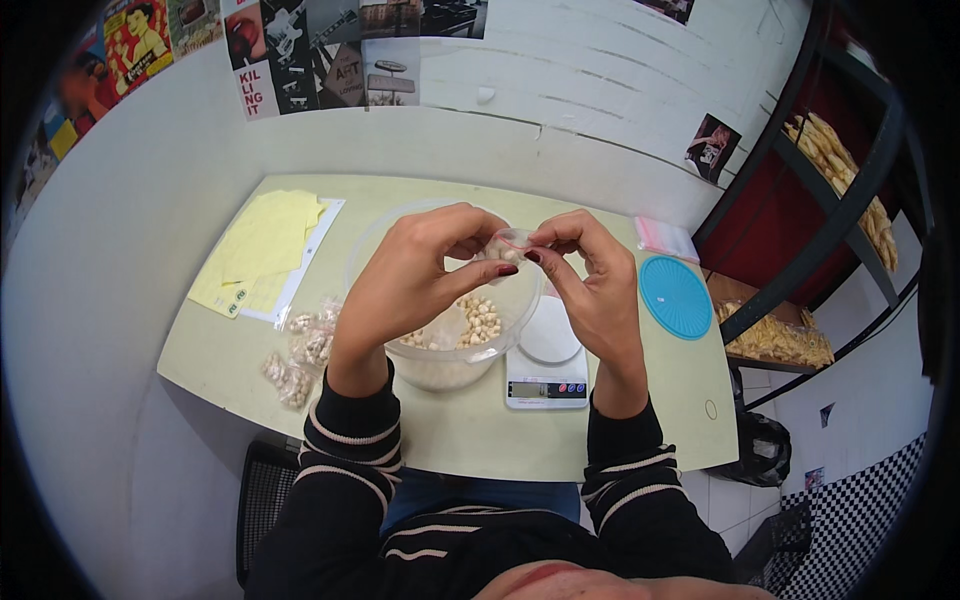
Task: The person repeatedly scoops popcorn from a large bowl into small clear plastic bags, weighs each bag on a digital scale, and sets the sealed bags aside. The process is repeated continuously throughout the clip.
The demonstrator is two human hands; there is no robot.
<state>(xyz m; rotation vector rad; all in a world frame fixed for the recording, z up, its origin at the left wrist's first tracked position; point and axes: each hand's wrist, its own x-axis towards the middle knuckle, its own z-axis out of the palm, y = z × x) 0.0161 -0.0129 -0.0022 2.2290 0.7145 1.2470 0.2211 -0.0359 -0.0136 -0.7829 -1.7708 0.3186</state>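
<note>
Between my hands hangs a small clear zip bag (507, 252) with a red seal line and pale round pieces inside. My left hand (431, 259) pinches one side of the bag, while the fingers of my right hand (589, 262) grip the seal at its other end. Beneath them stands a large clear plastic tub (442, 371) partly filled with pale nut-like pieces (478, 321). A scoop or small cup seems to lie among them, though my left hand hides part of it. Just right of the tub is a white digital kitchen scale (547, 375), its round plate bare.
Several filled bags (291, 379) lie left of the tub. Yellow sheets (266, 232) rest at the back left. On the right are a blue round lid (675, 298) and a stack of zip bags (666, 238). A dark metal shelf (814, 251) holding bagged snacks stands beyond the table's right edge.
</note>
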